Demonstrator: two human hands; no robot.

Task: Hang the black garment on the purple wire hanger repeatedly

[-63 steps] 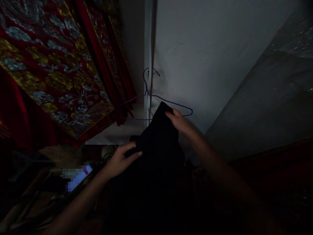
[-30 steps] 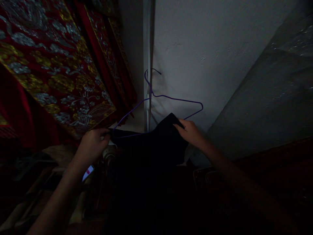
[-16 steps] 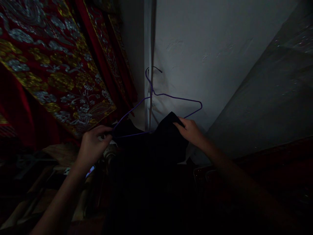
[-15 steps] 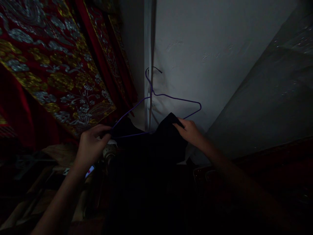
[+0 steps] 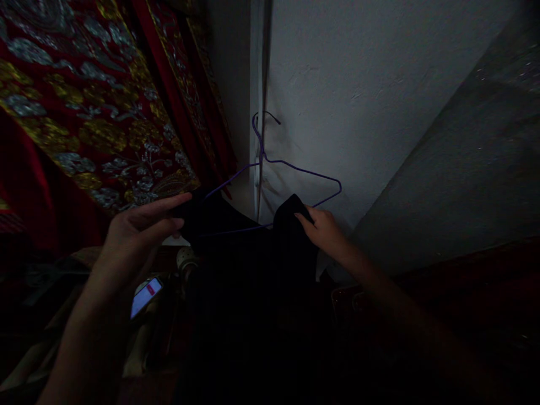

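Note:
A purple wire hanger (image 5: 301, 170) hangs by its hook on a narrow upright edge at the wall. Its left end is inside a black garment (image 5: 248, 270), while the right end sticks out bare above the cloth. My right hand (image 5: 323, 228) pinches the garment's right shoulder, just below that bare end. At the left shoulder is my left hand (image 5: 135, 228), its thumb and forefinger spread apart with their tips at the dark cloth. The garment's lower part is lost in shadow.
Red cloth with gold and silver embroidery (image 5: 105, 135) hangs at the left. A lit phone (image 5: 146, 296) lies below my left wrist, near wooden bars (image 5: 137, 351) and a pale perforated object (image 5: 185, 259). A grey wall (image 5: 379, 84) fills the right.
My left hand has moved left and its fingers have spread. The garment's left shoulder now covers the hanger's left end. The hanger's right end has shifted slightly left; my right hand keeps its pinch.

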